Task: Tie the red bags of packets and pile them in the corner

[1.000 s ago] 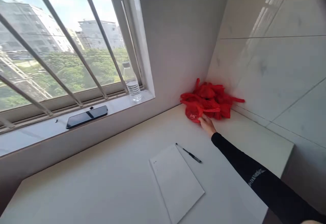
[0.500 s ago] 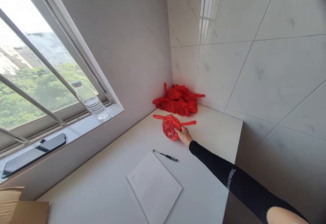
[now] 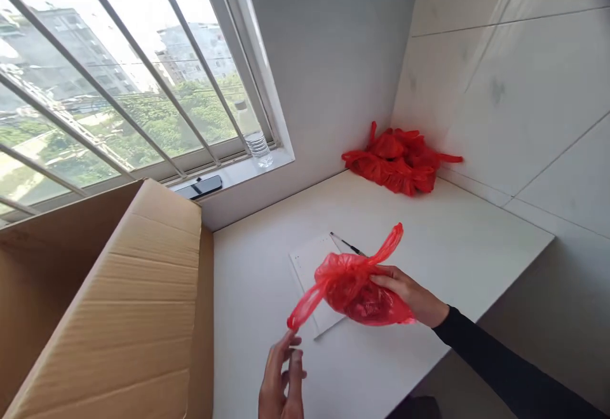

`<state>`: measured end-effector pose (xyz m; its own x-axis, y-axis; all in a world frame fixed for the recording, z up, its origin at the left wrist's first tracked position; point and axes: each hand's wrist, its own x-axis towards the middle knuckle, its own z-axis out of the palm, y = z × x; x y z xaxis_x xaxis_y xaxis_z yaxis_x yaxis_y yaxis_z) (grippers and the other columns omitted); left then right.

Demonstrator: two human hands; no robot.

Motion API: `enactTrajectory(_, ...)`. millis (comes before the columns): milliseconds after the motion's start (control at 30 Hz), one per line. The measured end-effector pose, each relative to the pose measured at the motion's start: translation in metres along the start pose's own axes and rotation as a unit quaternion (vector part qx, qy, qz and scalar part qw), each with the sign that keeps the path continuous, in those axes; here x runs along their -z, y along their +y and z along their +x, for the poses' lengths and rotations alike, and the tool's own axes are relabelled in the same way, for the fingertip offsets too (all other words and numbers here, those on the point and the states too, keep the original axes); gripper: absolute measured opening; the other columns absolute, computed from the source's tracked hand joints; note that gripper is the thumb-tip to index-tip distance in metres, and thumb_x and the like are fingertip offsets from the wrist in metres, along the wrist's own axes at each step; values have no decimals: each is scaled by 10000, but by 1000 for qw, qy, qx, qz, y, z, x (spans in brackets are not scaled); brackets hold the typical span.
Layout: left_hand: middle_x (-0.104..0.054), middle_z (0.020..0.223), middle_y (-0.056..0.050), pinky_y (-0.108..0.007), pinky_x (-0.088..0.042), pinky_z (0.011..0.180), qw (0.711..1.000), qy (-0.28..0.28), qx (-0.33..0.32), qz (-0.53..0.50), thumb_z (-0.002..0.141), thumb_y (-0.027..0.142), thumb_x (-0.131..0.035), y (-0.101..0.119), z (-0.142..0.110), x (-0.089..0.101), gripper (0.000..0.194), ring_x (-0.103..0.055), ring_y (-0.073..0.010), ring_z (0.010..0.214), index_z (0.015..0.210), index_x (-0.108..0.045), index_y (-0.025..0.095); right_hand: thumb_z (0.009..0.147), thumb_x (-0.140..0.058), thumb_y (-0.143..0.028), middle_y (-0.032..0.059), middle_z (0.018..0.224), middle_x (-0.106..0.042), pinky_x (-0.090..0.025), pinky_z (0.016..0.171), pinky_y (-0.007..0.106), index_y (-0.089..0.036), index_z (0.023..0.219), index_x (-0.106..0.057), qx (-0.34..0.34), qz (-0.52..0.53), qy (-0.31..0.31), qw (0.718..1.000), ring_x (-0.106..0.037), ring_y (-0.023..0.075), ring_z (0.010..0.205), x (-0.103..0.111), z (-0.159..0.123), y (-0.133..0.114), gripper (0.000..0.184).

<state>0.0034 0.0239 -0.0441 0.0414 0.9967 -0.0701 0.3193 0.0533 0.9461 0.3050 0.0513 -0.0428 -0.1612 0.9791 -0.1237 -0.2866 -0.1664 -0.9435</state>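
Note:
A knotted red plastic bag (image 3: 366,298) is lifted above the white table, two loop handles sticking out of it. My right hand (image 3: 405,292) grips the bag by its right side, the fingers partly hidden behind it. What lies inside cannot be made out through the film. Below the bag's lower-left handle is my left hand (image 3: 283,374), its fingers curved and apart with nothing in them. One fingertip is at the handle's end; whether it touches is unclear. Partly covered by the bag are a sheaf of white paper (image 3: 305,257) and a black pen (image 3: 347,242).
A large open cardboard box (image 3: 152,304) stands at the left. More red plastic bags (image 3: 395,161) are heaped in the table's back corner. On the windowsill are a clear bottle (image 3: 257,142) and a dark phone (image 3: 204,186). The white table (image 3: 476,228) ends at a right edge.
My right hand has raised the red bag off the table and brought it nearer. My left hand has come into view. The camera has turned left, showing more of the box.

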Motion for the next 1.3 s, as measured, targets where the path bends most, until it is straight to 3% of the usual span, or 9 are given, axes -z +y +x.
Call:
enactTrajectory(100,-565,1440,-95,-491,-451,1114,996,-20,-76,49,989,508,-563,10,16,-4,448,-496,-294,1360,1394,-595,319,987,-584,-551,45,973,-731,-527,847,376,-222,1019,-757,-35,-38,-88,995,-676,247,898,-21,-9,11,373)
enactTrajectory(233,-664,1253,-102,-460,-527,987,988,-120,-69,62,989,457,-579,20,20,-13,339,-589,-291,1196,1269,-697,304,993,-556,-569,19,857,-687,-501,746,345,-213,901,-725,-38,-133,-133,981,-618,207,767,-37,-6,24,405)
enactTrajectory(367,-691,1019,-83,-401,-541,816,993,-108,-34,44,988,483,-568,14,18,-17,313,-645,-262,921,1114,-724,243,948,-654,-503,34,1010,-666,-479,842,404,-253,1144,-625,-20,-247,-29,968,-599,252,912,-42,-7,35,319)
enactTrajectory(467,-691,1043,-76,-359,-526,774,994,-107,-13,19,990,498,-558,11,16,-17,316,-646,-242,881,1084,-705,233,956,-647,-424,73,1150,-605,-457,943,459,-263,1169,-529,84,-371,95,920,-557,283,1075,-49,-13,42,292)
enactTrajectory(633,-692,980,-59,-321,-506,733,993,-114,0,-10,984,497,-564,19,14,-16,312,-632,-223,829,1034,-696,219,995,-601,-332,58,1085,-636,-465,903,482,-283,1148,-550,207,-479,39,852,-588,276,997,-69,-12,45,168)
enactTrajectory(767,-674,874,-32,-291,-477,680,995,-90,12,-30,983,507,-561,20,12,-13,320,-590,-200,768,949,-667,208,1016,-543,-234,18,919,-638,-459,860,471,-269,970,-573,208,-483,25,850,-597,237,863,-72,-7,46,65)
enactTrajectory(967,-712,950,-56,-282,-479,665,997,-38,44,-55,1015,518,-489,6,11,-2,356,-600,-190,769,979,-633,195,1037,-468,-255,47,1020,-618,-497,831,459,-280,1005,-534,166,-458,61,871,-583,264,952,-58,-16,44,78)
enactTrajectory(1167,-595,1378,-102,-384,-508,998,990,-129,0,-47,977,366,-621,14,0,12,468,-604,-261,1194,1424,-506,287,996,-588,-329,61,1124,-606,-451,942,518,-297,1218,-511,187,-487,53,851,-566,290,1039,-69,-18,39,237)
enactTrajectory(1300,-473,1496,-101,-447,-483,1066,969,-241,-52,-1,963,152,-564,25,-5,20,647,-527,-276,1284,1544,-409,390,1028,-563,-308,35,981,-601,-447,902,501,-300,1088,-595,190,-494,49,847,-573,256,924,-75,-12,38,69)
